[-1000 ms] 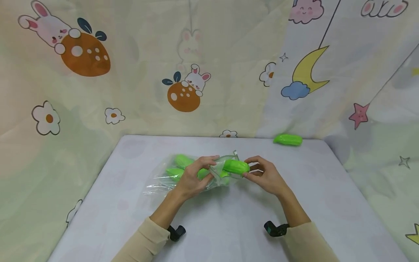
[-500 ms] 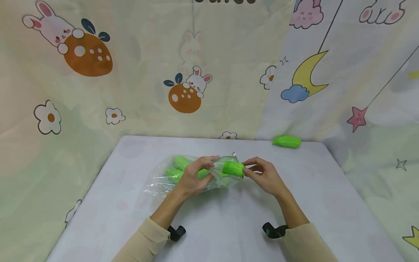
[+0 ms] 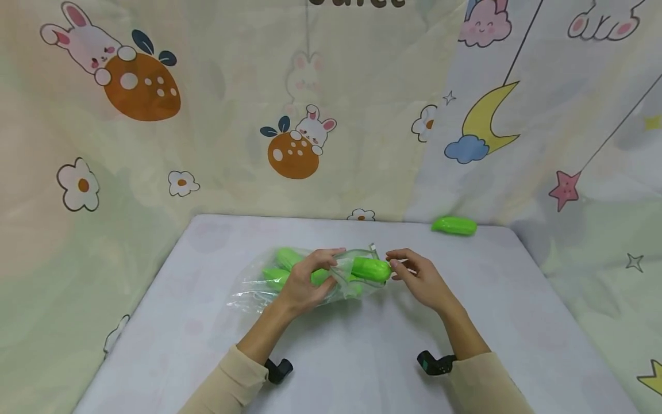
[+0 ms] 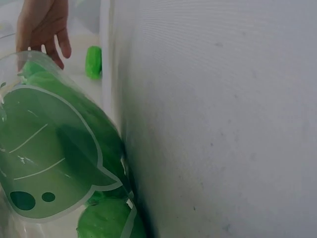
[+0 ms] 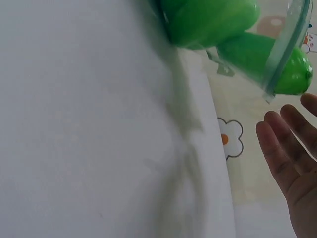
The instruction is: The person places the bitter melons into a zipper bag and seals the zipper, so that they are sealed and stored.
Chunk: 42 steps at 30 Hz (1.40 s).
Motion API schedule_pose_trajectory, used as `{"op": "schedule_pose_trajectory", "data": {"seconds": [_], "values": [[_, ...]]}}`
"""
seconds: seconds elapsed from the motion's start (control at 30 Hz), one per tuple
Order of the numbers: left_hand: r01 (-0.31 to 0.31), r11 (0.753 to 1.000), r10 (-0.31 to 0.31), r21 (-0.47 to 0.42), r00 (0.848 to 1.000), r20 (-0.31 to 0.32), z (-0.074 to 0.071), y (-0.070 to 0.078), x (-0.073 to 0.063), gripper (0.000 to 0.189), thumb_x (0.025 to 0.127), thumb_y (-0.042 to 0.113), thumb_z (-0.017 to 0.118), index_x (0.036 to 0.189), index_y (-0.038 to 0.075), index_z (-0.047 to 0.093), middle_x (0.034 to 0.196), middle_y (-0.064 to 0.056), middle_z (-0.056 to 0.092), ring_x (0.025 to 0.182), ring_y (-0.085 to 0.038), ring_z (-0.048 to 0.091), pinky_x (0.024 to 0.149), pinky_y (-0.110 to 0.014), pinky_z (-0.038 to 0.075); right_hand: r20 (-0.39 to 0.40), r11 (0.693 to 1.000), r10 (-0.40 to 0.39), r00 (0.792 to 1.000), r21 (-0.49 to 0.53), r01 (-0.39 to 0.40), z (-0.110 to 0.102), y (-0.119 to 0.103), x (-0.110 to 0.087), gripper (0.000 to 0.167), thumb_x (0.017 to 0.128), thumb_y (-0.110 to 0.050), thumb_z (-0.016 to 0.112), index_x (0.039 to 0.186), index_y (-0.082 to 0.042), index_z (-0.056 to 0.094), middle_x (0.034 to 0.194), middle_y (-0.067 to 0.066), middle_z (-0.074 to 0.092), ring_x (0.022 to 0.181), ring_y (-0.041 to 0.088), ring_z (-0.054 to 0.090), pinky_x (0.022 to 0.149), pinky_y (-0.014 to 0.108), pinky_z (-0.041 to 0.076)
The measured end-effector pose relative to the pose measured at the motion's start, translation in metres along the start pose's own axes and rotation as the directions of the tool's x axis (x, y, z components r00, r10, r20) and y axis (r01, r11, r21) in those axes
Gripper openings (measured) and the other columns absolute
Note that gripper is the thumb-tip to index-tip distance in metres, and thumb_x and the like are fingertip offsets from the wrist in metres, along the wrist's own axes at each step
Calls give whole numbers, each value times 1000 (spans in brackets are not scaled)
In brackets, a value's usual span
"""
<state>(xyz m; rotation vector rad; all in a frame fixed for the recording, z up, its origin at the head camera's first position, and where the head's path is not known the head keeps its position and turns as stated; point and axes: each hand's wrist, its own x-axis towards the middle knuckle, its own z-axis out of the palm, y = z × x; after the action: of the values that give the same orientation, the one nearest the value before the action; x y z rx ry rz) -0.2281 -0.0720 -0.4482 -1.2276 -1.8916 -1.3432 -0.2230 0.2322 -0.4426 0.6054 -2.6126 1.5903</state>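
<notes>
A clear zip bag (image 3: pixel 248 294) with several bright green cucumber-like vegetables inside lies across the middle of the table. My left hand (image 3: pixel 306 283) holds the bag near its mouth, thumb and fingers spread on either side. One green vegetable (image 3: pixel 371 269) sits in the mouth, its rounded end sticking out past the zip strip (image 5: pixel 282 54). My right hand (image 3: pixel 423 280) is just right of that end. In the right wrist view its fingers are extended, with a small gap to the vegetable. A leaf-shaped print (image 4: pixel 49 144) covers the bag's face in the left wrist view.
Another green vegetable (image 3: pixel 455 225) lies at the table's back right edge. The table (image 3: pixel 351 356) has a white cloth, and a printed curtain (image 3: pixel 222 138) hangs behind it. Black wrist cameras (image 3: pixel 436 363) sit below both hands.
The right fingers pushed the vegetable's end leftward into the bag mouth, then came off it; its end now shows a little further right again. My left hand stays on the bag.
</notes>
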Motion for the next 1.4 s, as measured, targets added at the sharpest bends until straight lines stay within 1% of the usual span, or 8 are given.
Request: {"op": "schedule_pose_trajectory", "data": {"seconds": [0.17,0.27,0.4,0.53,0.83,0.93,1.07,1.4], "values": [[13,1000,-13,9,1000,-29,-1,-6,-2,38,84,-13,73,113,5,55,132,-20,66,119,-34,67,84,-29,61,-7,998,-4,1000,-65,4,-11,8,10,30,109,-25,53,134,-10,62,134,18,63,110,34,68,87,38,61],[18,1000,-18,-1,999,-51,-1,-9,-5,42,82,-15,75,113,4,55,127,-22,67,102,-30,73,86,-29,61,-11,989,-1,1000,-150,-1,-20,16,14,31,108,-27,55,134,-12,61,135,14,64,114,34,66,91,42,59],[21,1000,-21,-12,999,-45,-2,-11,-6,45,79,-16,76,115,2,56,109,-20,73,82,-26,75,87,-31,61,-40,964,-30,999,-267,18,-35,32,17,33,106,-25,59,134,-8,61,134,13,62,120,35,62,94,54,55],[27,1000,-27,7,999,-23,-5,-11,-3,46,80,-15,76,117,3,55,98,-14,75,81,-24,75,86,-33,61,-77,945,-81,994,-322,52,-51,45,24,32,104,-19,62,133,-5,61,134,17,59,125,41,56,96,62,52],[22,1000,-22,2,1000,5,-8,-11,-9,45,81,-17,72,118,2,53,112,-17,75,94,-29,75,84,-31,61,-104,906,-121,987,-417,68,-79,70,38,35,99,-11,67,132,-1,61,144,28,49,135,52,40,106,72,32],[32,999,-32,-3,999,9,-9,-12,-11,46,82,-17,71,120,1,52,112,-17,75,96,-29,75,86,-31,61,-83,883,-115,990,-466,64,-85,76,43,38,97,-10,68,133,0,59,148,32,41,135,58,34,103,76,28],[48,999,-48,-8,999,14,-13,-12,-12,46,83,-17,69,121,1,50,110,-16,76,99,-30,75,87,-32,61,-55,825,-74,996,-565,31,-91,77,50,44,97,-15,68,137,-2,55,154,34,33,133,64,31,97,81,28],[99,995,-100,18,995,24,-19,-7,-21,48,82,-17,70,120,4,51,102,-13,78,92,-27,77,85,-30,61,-34,703,144,989,-700,-126,-101,87,57,59,98,-23,64,150,-8,40,160,37,12,138,70,16,97,88,21]]}}
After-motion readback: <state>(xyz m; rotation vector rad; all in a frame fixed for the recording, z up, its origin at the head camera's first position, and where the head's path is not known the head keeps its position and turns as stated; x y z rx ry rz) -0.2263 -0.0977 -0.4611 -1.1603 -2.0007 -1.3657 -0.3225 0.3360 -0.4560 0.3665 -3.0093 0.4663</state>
